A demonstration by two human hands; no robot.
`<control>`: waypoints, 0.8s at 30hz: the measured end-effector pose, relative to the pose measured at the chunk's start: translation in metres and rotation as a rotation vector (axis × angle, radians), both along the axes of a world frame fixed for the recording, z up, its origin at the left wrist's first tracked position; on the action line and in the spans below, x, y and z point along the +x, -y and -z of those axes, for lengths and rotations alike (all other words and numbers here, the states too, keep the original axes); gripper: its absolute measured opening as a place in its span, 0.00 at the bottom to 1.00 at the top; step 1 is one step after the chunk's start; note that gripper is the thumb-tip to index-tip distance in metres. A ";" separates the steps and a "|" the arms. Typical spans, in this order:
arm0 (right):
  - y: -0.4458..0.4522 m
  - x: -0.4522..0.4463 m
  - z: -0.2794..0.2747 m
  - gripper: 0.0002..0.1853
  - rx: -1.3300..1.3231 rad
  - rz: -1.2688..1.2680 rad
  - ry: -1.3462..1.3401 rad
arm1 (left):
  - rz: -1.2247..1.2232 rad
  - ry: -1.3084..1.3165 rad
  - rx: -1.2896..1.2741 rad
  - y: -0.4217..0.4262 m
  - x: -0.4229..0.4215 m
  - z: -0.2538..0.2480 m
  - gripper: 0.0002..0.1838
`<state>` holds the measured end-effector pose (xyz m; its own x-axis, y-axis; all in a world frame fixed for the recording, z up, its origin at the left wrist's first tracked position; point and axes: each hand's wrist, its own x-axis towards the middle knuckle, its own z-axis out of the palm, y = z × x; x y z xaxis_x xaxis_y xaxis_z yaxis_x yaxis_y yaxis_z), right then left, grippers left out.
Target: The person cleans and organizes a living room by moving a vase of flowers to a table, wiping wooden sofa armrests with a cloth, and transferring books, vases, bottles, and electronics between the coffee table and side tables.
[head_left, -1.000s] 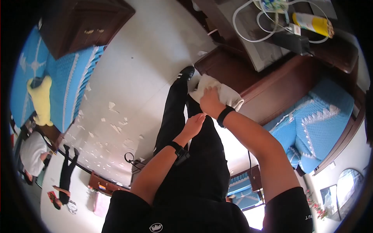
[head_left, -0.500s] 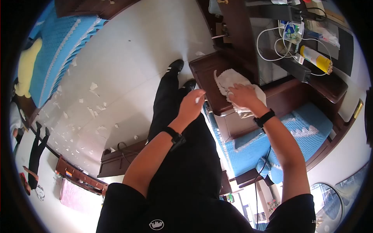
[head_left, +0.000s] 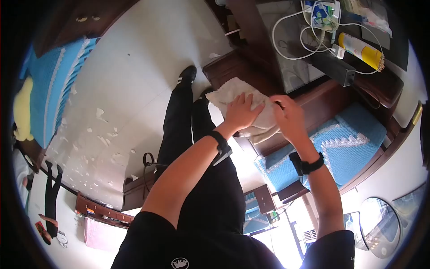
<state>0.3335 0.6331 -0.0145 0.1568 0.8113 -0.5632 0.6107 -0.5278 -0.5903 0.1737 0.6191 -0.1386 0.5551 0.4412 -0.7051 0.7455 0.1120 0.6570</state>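
Note:
A cream-white cloth (head_left: 233, 89) with a scalloped edge lies spread over the dark wooden armrest (head_left: 226, 67) of a bench. My left hand (head_left: 242, 111) rests flat on top of the cloth, fingers stretched and somewhat apart. At the cloth's right edge, my right hand (head_left: 287, 115) has its fingers curled and pinched on the fabric. Folds of the cloth hang below both hands near the seat. The fingertips of my right hand are partly hidden behind its knuckles.
Right of the armrest, a table (head_left: 293, 74) carries white cables, a black power adapter (head_left: 333, 68) and a yellow canister (head_left: 362, 51). Blue covers (head_left: 349, 143) lie on the bench. White scraps (head_left: 102, 115) litter the floor. Another person (head_left: 51, 201) is at far left.
My left hand has moved from beside the armrest onto the cloth. My right hand has shifted from the cloth's middle to its right edge. The cloth is spread wider.

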 end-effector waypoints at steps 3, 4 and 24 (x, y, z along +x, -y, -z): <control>0.023 0.040 -0.017 0.11 -0.015 0.118 0.244 | 0.026 0.256 0.047 0.000 0.033 0.027 0.38; 0.031 0.052 -0.015 0.11 0.004 0.203 0.328 | -0.037 0.332 -0.007 -0.012 0.045 0.021 0.35; 0.024 0.094 0.095 0.45 -0.098 0.644 0.587 | 0.211 0.644 0.187 0.020 -0.062 0.156 0.29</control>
<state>0.4272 0.6090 -0.1092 0.8539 0.4177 -0.3104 0.3677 -0.9063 -0.2082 0.1113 0.5988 -0.2949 0.9238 0.3599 -0.1304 0.1953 -0.1499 0.9692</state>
